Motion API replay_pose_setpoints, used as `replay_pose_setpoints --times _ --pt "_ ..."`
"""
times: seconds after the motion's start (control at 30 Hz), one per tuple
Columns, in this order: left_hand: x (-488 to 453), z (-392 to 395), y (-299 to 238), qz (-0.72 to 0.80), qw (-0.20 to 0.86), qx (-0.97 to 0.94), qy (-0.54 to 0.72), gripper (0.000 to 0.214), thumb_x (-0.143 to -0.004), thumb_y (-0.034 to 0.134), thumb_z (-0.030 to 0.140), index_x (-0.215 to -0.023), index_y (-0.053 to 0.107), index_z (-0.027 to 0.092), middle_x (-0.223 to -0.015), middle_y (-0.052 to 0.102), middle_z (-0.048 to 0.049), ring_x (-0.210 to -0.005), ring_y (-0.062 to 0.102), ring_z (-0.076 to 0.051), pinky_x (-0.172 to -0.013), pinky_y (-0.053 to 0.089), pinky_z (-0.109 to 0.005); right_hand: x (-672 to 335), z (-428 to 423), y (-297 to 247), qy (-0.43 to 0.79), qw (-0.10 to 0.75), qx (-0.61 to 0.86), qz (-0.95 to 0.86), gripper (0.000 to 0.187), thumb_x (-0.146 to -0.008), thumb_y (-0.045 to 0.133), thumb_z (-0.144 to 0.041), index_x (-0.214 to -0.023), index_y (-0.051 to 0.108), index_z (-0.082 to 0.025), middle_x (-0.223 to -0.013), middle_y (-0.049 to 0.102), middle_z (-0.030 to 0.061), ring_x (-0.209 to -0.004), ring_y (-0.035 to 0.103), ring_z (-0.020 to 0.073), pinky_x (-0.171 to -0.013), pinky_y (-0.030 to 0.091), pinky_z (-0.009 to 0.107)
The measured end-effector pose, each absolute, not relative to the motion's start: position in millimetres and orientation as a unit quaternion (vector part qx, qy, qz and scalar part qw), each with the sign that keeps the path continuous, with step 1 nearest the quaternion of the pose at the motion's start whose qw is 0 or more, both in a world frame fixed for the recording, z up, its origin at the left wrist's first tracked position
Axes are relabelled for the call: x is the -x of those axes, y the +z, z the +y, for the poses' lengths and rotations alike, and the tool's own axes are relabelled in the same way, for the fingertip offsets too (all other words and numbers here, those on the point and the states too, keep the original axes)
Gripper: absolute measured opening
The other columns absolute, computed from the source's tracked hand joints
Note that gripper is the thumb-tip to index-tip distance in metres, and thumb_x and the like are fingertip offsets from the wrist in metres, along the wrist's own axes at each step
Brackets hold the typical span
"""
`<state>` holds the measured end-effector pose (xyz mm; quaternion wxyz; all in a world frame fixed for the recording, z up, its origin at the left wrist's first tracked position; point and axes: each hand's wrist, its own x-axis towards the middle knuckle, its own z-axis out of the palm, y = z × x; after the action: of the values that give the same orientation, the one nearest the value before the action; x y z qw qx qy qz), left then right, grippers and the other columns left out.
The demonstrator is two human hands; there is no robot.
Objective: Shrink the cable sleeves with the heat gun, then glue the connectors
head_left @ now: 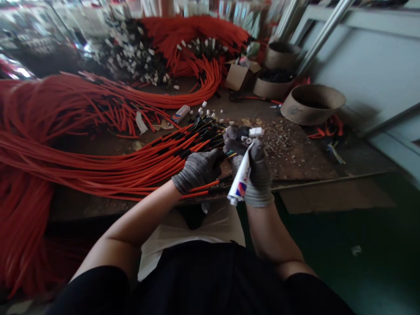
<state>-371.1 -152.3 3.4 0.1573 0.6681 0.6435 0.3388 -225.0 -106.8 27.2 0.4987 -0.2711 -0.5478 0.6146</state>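
My right hand (259, 173), in a grey knitted glove, is closed on a white squeeze tube (242, 177) with a blue and red print. The tube slants, its narrow end up by a black connector (243, 132) with a white end piece (256, 131); gloved fingers surround the connector. My left hand (200, 168), also gloved, is curled over the thin wires at the ends of the orange cables (157, 164). Its fingertips are partly hidden, and which single cable it grips is unclear. Black sleeves and white connectors fan out just beyond it.
Orange cable bundles (29, 105) pile up on the left and at the back. A small printed box (180, 113) lies beyond the cables. Scraps litter the brown tabletop (295, 153). Round tubs (311, 105) and an open carton (238, 75) stand at the back right.
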Motion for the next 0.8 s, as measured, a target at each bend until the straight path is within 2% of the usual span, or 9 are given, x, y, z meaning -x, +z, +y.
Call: replay_pose_setpoints --times 0.07,0.13,0.2,0.3,0.4,0.53,0.6,0.7,0.8 --pt "383.3 -144.8 10.7 0.631 0.197 -0.656 0.365 0.021 -0.080 0.063 0.024 -0.099 0.064 0.016 -0.081 0.069 -0.0038 -0.069 0.063 -0.014 -0.066 0.048 -0.023 225.4 -111.6 19.5 0.620 0.494 0.300 -0.530 0.044 -0.095 0.045 -0.058 -0.093 0.075 -0.027 -0.112 0.074 0.0034 -0.127 0.059 0.0230 -0.119 0.036 0.047" --pt "396.1 -142.8 13.2 0.584 0.265 -0.639 0.426 0.015 -0.083 0.061 0.026 -0.094 0.059 0.016 -0.081 0.066 -0.0018 -0.069 0.059 -0.012 -0.065 0.048 -0.021 223.7 -114.0 11.0 0.638 0.472 0.337 -0.507 0.043 -0.092 0.049 -0.059 -0.100 0.076 -0.025 -0.109 0.075 0.0034 -0.120 0.063 0.0255 -0.112 0.044 0.048" --pt "405.7 -145.5 12.7 0.547 0.315 -0.620 0.467 0.017 -0.081 0.065 0.029 -0.089 0.057 0.016 -0.081 0.063 -0.0006 -0.070 0.057 -0.011 -0.064 0.048 -0.021 222.6 -114.1 5.2 0.648 0.448 0.360 -0.500 0.044 -0.090 0.053 -0.060 -0.102 0.076 -0.025 -0.105 0.076 0.0033 -0.112 0.067 0.0272 -0.100 0.053 0.047" --pt "406.1 -152.6 9.3 0.532 0.355 -0.580 0.504 0.024 -0.074 0.074 0.029 -0.083 0.055 0.016 -0.077 0.059 0.0014 -0.068 0.055 -0.010 -0.063 0.049 -0.021 225.3 -116.4 4.3 0.641 0.455 0.366 -0.498 0.042 -0.087 0.057 -0.060 -0.098 0.077 -0.025 -0.101 0.077 0.0036 -0.104 0.070 0.0277 -0.089 0.058 0.043" --pt "391.5 -156.5 6.0 0.497 0.411 -0.487 0.588 0.028 -0.076 0.074 0.037 -0.081 0.054 0.018 -0.072 0.054 0.0034 -0.059 0.053 -0.009 -0.056 0.048 -0.022 230.3 -125.1 7.2 0.622 0.489 0.341 -0.508 0.039 -0.090 0.055 -0.057 -0.095 0.076 -0.025 -0.102 0.076 0.0040 -0.102 0.070 0.0267 -0.090 0.059 0.043" --pt "383.9 -151.9 15.3 0.477 0.487 -0.395 0.615 0.034 -0.078 0.071 0.048 -0.095 0.063 0.019 -0.072 0.058 0.0009 -0.054 0.053 -0.011 -0.049 0.044 -0.024 229.1 -130.1 1.2 0.608 0.476 0.293 -0.563 0.036 -0.088 0.057 -0.058 -0.090 0.074 -0.026 -0.098 0.075 0.0058 -0.104 0.069 0.0270 -0.091 0.059 0.044" --pt "393.4 -148.4 25.1 0.497 0.473 -0.391 0.614 0.034 -0.079 0.073 0.044 -0.101 0.066 0.019 -0.073 0.060 0.0000 -0.061 0.057 -0.012 -0.052 0.045 -0.023 224.5 -123.8 -7.2 0.600 0.471 0.325 -0.560 0.038 -0.087 0.057 -0.060 -0.088 0.072 -0.026 -0.093 0.075 0.0064 -0.096 0.071 0.0260 -0.082 0.060 0.042" --pt "405.2 -151.7 30.4 0.514 0.387 -0.377 0.666 0.036 -0.079 0.077 0.038 -0.109 0.065 0.023 -0.075 0.060 0.0023 -0.073 0.061 -0.012 -0.061 0.047 -0.020 219.0 -111.7 -19.1 0.605 0.500 0.407 -0.468 0.041 -0.090 0.050 -0.062 -0.095 0.068 -0.025 -0.088 0.074 0.0044 -0.076 0.072 0.0204 -0.059 0.058 0.033" --pt "387.5 -172.6 15.0 0.504 0.319 -0.306 0.742 0.031 -0.079 0.076 0.044 -0.098 0.064 0.023 -0.064 0.052 0.0055 -0.060 0.054 -0.007 -0.057 0.044 -0.018 220.2 -112.1 -20.4 0.622 0.513 0.435 -0.400 0.037 -0.088 0.057 -0.058 -0.093 0.065 -0.023 -0.083 0.072 0.0010 -0.069 0.071 0.0160 -0.051 0.054 0.025"
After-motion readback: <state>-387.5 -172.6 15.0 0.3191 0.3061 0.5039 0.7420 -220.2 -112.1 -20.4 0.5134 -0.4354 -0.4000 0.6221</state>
